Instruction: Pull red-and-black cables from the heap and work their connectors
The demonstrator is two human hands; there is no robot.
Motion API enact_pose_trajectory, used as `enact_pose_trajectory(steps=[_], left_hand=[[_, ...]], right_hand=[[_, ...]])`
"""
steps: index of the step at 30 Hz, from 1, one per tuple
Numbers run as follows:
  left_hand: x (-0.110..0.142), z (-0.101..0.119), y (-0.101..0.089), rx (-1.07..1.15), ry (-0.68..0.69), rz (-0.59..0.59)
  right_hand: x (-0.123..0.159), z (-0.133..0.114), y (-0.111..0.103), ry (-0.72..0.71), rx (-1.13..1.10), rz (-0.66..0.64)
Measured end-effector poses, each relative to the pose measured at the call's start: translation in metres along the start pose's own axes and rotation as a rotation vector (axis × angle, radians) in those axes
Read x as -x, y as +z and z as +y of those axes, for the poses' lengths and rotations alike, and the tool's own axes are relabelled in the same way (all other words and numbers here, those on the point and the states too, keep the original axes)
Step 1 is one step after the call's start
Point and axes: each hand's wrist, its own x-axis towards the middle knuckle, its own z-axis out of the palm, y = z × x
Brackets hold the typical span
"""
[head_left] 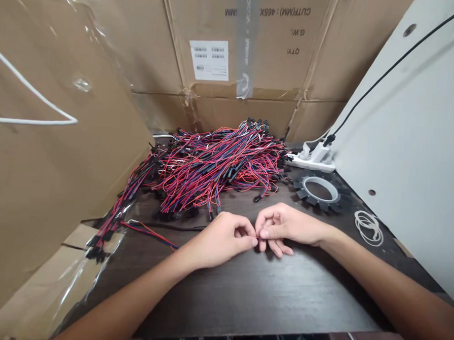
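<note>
My left hand (223, 241) and my right hand (280, 231) meet over the dark table, thumb and forefinger of each pinched together. Between the fingertips a short bit of reddish wire (257, 238) just shows; the rest of it is hidden by the fingers. The other fingers of my right hand are loosely spread below the pinch. Red and blue wires (151, 233) run along the table toward my left forearm and pass out of sight behind it. Just beyond my hands lies a large heap of red and blue wire leads (219, 169) with black connectors.
A roll of black tape (321, 190) and a coil of white ties or thin cord (368, 228) lie at the right. Behind them sits a white power strip (314, 162). Cardboard (271, 50) walls the back and left, a white panel (412, 124) the right. More leads (122, 200) hang leftward.
</note>
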Motion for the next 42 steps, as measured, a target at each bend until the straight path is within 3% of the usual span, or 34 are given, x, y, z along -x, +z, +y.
enact_pose_trajectory(steps=[3, 8, 13, 22, 31, 42], left_hand=[[0.000, -0.001, -0.002, 0.101, -0.075, -0.035], [0.000, 0.000, 0.000, 0.104, -0.122, 0.017], [-0.002, 0.001, -0.001, 0.278, -0.169, 0.005], [0.000, 0.003, 0.000, 0.391, -0.203, -0.018], [0.003, 0.007, 0.003, 0.522, -0.225, 0.074], [0.001, 0.003, 0.003, 0.362, -0.168, 0.119]], right_hand=[[-0.001, 0.000, 0.001, -0.020, -0.017, 0.007], [-0.004, -0.001, 0.004, -0.026, -0.032, 0.055], [-0.005, -0.001, 0.007, -0.048, -0.059, 0.101], [-0.005, -0.002, 0.012, -0.065, -0.100, 0.113], [-0.006, -0.003, 0.014, -0.110, -0.102, 0.157], [-0.007, -0.004, 0.017, -0.114, 0.174, 0.197]])
